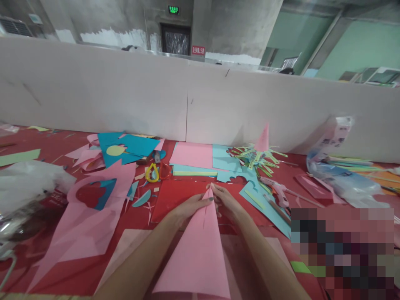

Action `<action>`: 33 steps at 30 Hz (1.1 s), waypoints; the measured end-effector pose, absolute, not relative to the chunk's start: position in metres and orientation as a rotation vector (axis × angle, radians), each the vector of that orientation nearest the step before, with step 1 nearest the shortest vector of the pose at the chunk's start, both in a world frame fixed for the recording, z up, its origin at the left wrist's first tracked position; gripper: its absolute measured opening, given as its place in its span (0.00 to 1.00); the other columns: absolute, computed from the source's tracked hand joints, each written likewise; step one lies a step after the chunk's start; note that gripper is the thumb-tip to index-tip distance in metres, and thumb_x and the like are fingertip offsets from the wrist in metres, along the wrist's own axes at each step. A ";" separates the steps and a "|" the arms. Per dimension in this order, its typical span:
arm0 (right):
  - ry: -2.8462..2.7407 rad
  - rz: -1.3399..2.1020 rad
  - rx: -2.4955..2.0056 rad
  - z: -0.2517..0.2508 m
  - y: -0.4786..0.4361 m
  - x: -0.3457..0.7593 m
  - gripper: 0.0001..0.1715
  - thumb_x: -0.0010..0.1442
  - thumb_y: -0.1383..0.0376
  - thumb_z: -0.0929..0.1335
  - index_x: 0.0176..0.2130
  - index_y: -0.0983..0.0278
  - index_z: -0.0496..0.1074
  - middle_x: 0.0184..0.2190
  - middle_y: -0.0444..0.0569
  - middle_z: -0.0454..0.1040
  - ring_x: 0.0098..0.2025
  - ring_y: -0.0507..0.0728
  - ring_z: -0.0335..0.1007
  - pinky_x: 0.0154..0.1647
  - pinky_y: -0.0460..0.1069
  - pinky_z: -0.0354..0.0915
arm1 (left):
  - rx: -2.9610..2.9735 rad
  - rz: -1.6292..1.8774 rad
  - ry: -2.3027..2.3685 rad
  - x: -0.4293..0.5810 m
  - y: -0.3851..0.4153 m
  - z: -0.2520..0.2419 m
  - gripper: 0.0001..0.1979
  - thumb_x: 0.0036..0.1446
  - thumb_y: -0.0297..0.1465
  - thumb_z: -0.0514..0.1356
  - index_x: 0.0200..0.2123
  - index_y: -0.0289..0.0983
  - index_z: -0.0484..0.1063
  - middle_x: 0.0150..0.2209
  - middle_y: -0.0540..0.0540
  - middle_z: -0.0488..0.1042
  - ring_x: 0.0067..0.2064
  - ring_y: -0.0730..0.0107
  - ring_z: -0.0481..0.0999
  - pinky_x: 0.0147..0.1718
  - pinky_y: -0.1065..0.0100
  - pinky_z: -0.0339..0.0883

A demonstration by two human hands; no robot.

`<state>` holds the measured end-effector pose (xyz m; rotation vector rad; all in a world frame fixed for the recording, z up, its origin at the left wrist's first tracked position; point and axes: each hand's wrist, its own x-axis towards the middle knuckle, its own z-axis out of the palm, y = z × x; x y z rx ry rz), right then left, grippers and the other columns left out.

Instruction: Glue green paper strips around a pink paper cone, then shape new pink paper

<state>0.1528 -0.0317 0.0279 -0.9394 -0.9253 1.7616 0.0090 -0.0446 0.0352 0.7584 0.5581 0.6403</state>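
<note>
A pink paper cone [200,254] lies toward me, its wide end at the bottom of the view and its tip pointing away. My left hand [194,205] is closed on the cone near the tip, with the thumb along its upper side. At the tip itself, my right hand [225,200] pinches the paper from the other side. A short slit or overlapping edge runs down from the tip. Beneath both hands lies a red sheet or board [175,198]. The undersides of my fingers are hidden by the cone.
A small pink cone [261,139] tops a heap of green strips at the back. Yellow-handled scissors [152,173] and a glue gun [278,192] lie nearby. Cut pink paper [90,227] and a plastic bag [34,183] fill the left. A white partition [125,91] bounds the table.
</note>
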 end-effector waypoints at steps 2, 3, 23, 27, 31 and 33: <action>-0.925 1.767 -0.888 0.027 -0.033 0.152 0.19 0.47 0.52 0.70 0.30 0.64 0.66 0.10 0.32 0.54 0.08 0.44 0.50 0.05 0.38 0.49 | 0.727 0.646 0.518 0.009 -0.044 0.035 0.20 0.48 0.42 0.61 0.38 0.31 0.69 0.32 0.41 0.74 0.33 0.62 0.76 0.34 0.63 0.68; -0.929 1.766 -0.865 0.027 -0.034 0.151 0.19 0.47 0.51 0.70 0.29 0.63 0.65 0.10 0.32 0.54 0.07 0.44 0.49 0.05 0.38 0.49 | 0.703 0.641 0.502 0.010 -0.044 0.036 0.22 0.50 0.45 0.58 0.38 0.31 0.69 0.32 0.40 0.74 0.33 0.62 0.76 0.33 0.63 0.68; -0.955 1.729 -0.985 0.029 -0.031 0.153 0.23 0.48 0.48 0.68 0.32 0.65 0.68 0.14 0.37 0.60 0.13 0.45 0.54 0.12 0.40 0.51 | 0.751 0.628 0.609 0.008 -0.043 0.033 0.15 0.46 0.38 0.63 0.32 0.31 0.70 0.26 0.47 0.71 0.26 0.72 0.72 0.28 0.70 0.66; -1.012 1.632 -1.085 0.038 -0.033 0.152 0.24 0.45 0.47 0.69 0.30 0.66 0.71 0.14 0.37 0.57 0.14 0.43 0.49 0.12 0.40 0.45 | 0.805 0.614 0.684 0.009 -0.045 0.034 0.15 0.46 0.38 0.64 0.32 0.31 0.71 0.26 0.48 0.72 0.26 0.75 0.71 0.28 0.72 0.65; -1.127 1.460 -1.283 0.044 -0.036 0.153 0.23 0.47 0.47 0.68 0.28 0.66 0.74 0.14 0.38 0.57 0.16 0.44 0.49 0.15 0.41 0.46 | 0.884 0.590 0.757 0.011 -0.046 0.034 0.19 0.44 0.39 0.64 0.37 0.32 0.73 0.30 0.45 0.74 0.30 0.70 0.73 0.31 0.71 0.66; -1.154 1.450 -1.360 0.044 -0.035 0.154 0.24 0.46 0.47 0.68 0.27 0.66 0.75 0.14 0.39 0.58 0.16 0.45 0.49 0.15 0.42 0.45 | 0.914 0.588 0.781 0.012 -0.045 0.033 0.20 0.44 0.39 0.64 0.40 0.33 0.72 0.34 0.43 0.75 0.33 0.68 0.74 0.33 0.69 0.66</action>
